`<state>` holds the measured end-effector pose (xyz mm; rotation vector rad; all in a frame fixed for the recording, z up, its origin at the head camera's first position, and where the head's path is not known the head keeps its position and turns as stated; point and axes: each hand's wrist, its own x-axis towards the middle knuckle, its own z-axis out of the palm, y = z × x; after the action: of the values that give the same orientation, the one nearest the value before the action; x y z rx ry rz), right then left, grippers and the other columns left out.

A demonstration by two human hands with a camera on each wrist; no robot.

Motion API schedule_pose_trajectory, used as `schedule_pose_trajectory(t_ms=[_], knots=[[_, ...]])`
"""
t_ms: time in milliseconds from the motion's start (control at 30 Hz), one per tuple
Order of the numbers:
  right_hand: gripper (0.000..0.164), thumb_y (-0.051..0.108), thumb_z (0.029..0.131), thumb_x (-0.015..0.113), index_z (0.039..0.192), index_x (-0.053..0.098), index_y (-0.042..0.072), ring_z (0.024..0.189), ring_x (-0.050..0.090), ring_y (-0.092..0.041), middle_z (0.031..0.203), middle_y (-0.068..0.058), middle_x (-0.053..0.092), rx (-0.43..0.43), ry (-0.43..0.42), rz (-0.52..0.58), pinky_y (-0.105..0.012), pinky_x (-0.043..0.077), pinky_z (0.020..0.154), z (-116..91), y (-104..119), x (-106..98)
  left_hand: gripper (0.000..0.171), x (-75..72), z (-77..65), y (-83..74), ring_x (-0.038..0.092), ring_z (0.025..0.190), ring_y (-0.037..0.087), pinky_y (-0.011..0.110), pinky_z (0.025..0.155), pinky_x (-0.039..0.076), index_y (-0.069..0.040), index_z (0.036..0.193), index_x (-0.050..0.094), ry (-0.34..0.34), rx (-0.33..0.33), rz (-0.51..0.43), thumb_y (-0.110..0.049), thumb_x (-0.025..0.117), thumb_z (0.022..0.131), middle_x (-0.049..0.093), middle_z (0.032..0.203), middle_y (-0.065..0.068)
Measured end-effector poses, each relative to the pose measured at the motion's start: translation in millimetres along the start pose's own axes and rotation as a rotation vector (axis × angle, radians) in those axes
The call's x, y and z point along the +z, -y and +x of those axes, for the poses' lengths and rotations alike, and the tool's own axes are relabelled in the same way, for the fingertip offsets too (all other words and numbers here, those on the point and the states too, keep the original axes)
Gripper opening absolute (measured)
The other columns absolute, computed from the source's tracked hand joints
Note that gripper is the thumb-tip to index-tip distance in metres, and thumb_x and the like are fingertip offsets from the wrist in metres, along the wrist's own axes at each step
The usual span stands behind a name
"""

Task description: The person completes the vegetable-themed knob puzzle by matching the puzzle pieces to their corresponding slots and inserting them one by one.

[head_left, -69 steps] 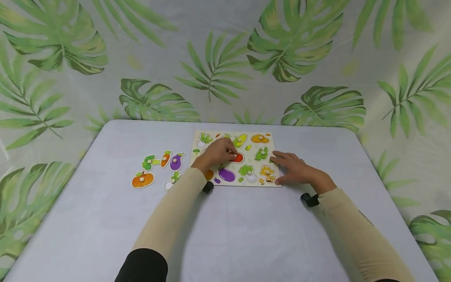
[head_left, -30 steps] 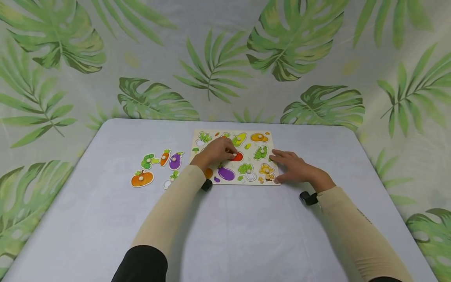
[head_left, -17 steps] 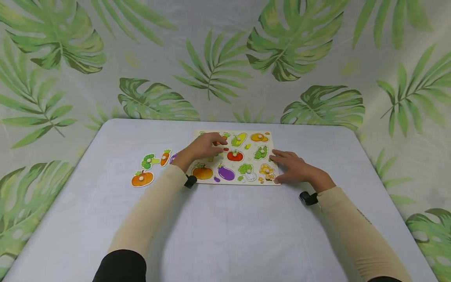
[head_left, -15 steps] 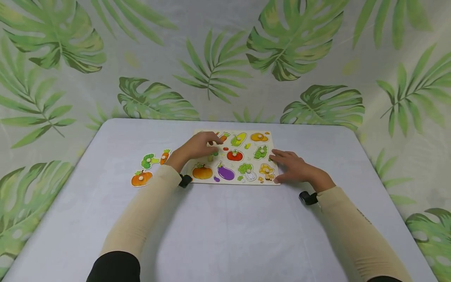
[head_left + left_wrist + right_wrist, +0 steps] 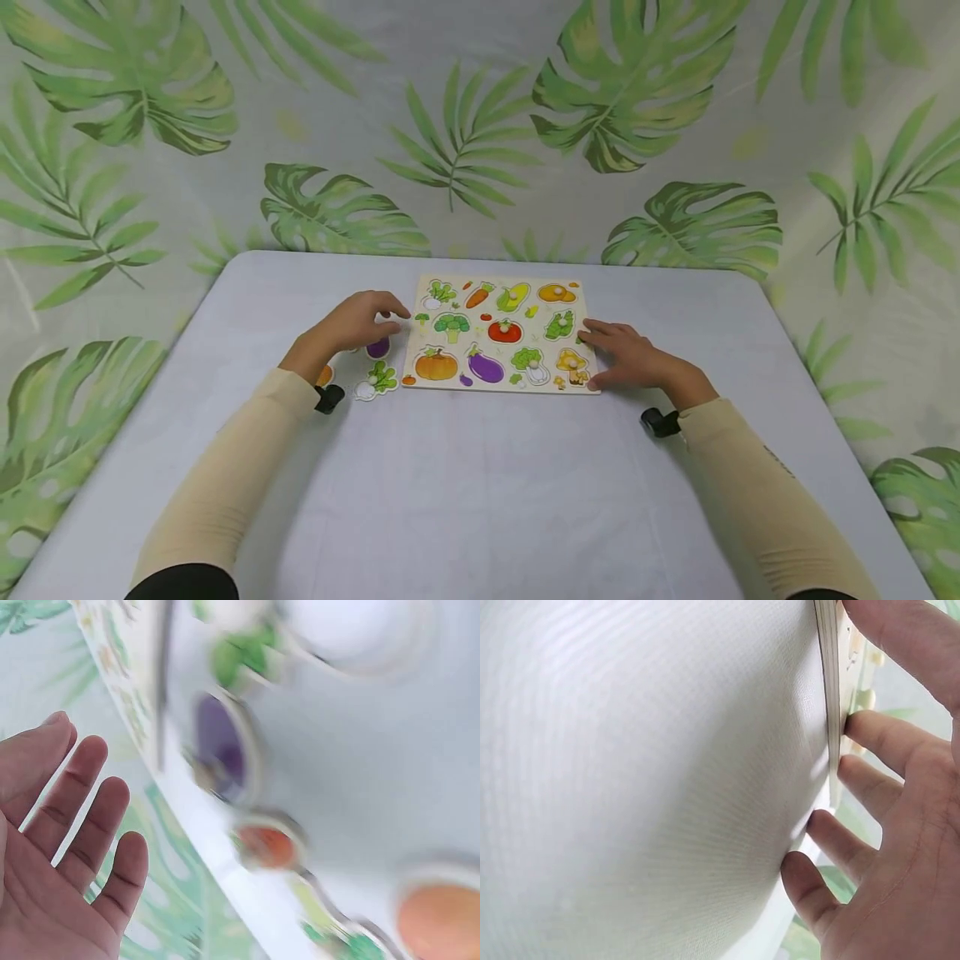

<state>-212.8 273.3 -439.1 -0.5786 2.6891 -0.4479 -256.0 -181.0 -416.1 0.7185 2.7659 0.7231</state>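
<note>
A wooden vegetable peg puzzle board (image 5: 517,388) lies flat on the table. The tomato piece (image 5: 504,332) sits in its middle row. Beyond the board's left edge, my left hand (image 5: 348,323) hovers over loose knobbed pieces, its fingers spread and holding nothing in the left wrist view. Partly under it show the eggplant piece (image 5: 378,348) and pumpkin piece (image 5: 325,375); the white radish piece (image 5: 378,380) lies nearer me. The left wrist view also has the carrot piece (image 5: 268,846) and broccoli piece (image 5: 361,945), both blurred. My right hand (image 5: 630,358) rests with extended fingers at the board's right edge.
Corn (image 5: 513,297), potato (image 5: 557,293), bok choy (image 5: 532,364) and mushroom (image 5: 573,364) pieces sit in the board. A white cloth (image 5: 480,492) covers the table. Behind it hangs a leaf-patterned curtain (image 5: 495,117).
My left hand has let go of the tomato piece and moved left, off the board to the loose pieces. The right hand stays at the board's edge.
</note>
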Motion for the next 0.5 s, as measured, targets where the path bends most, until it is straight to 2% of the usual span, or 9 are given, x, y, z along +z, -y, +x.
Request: schedule_pose_trajectory(t_ms=[100, 267, 500], knots=[[0.088, 0.037, 0.083, 0.078, 0.154, 0.035, 0.008, 0.147, 0.017, -0.05, 0.165, -0.017, 0.02, 0.0, 0.001, 0.001, -0.079, 0.018, 0.11, -0.1, 0.2, 0.1, 0.028, -1.7, -8.5, 9.9, 0.06, 0.118, 0.034, 0.051, 0.103, 0.048, -0.006, 0.119, 0.072, -0.004, -0.037, 0.009, -0.014, 0.064, 0.093, 0.068, 0.126, 0.013], [0.088, 0.038, 0.084, 0.078, 0.155, 0.034, 0.008, 0.147, 0.016, -0.05, 0.165, -0.017, 0.019, -0.001, 0.005, 0.004, -0.078, 0.017, 0.111, -0.8, 0.0, -0.2, 0.025, -1.7, -17.3, 20.9, 0.059, 0.119, 0.035, 0.053, 0.106, 0.047, -0.005, 0.113, 0.075, -0.021, -0.054, 0.014, -0.009, 0.064, 0.091, 0.07, 0.121, 0.015], [0.088, 0.038, 0.084, 0.078, 0.154, 0.035, 0.008, 0.147, 0.016, -0.05, 0.165, -0.017, 0.02, -0.012, 0.002, 0.011, -0.077, 0.018, 0.112, -0.2, -0.9, 0.1, 0.022, 2.4, -22.7, 31.4, 0.061, 0.116, 0.034, 0.052, 0.105, 0.047, -0.006, 0.108, 0.077, -0.05, -0.011, 0.074, -0.006, 0.064, 0.09, 0.071, 0.118, 0.013]])
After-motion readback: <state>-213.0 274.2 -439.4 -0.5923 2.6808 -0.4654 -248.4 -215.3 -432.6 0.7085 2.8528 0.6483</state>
